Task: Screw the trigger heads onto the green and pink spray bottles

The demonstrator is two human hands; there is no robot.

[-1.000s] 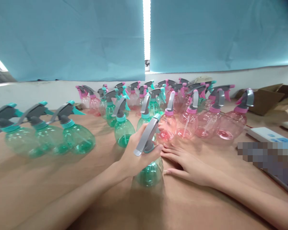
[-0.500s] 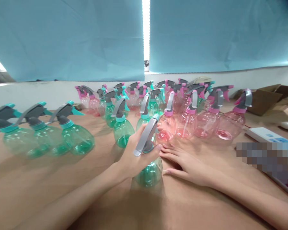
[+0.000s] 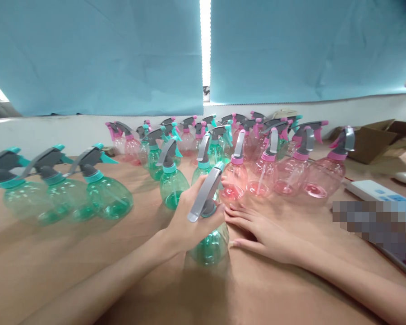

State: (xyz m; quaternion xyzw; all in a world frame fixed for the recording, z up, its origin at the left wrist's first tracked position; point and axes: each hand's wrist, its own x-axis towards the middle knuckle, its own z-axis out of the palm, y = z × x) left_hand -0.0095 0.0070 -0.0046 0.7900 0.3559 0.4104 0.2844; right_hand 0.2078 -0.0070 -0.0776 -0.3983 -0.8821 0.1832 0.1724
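Observation:
A green spray bottle (image 3: 209, 243) with a grey trigger head stands on the brown table (image 3: 264, 293) near the middle. My left hand (image 3: 186, 221) is wrapped round its neck, just under the trigger. My right hand (image 3: 260, 228) lies flat on the table right beside the bottle, fingers stretched out and pointing at the bottle's neck, holding nothing.
Several green spray bottles (image 3: 104, 189) stand in a row at the left. Several pink spray bottles (image 3: 291, 174) and more green ones crowd the table's back. A white power strip (image 3: 372, 192) and a cardboard box (image 3: 382, 137) sit at the right. Blue curtains hang behind.

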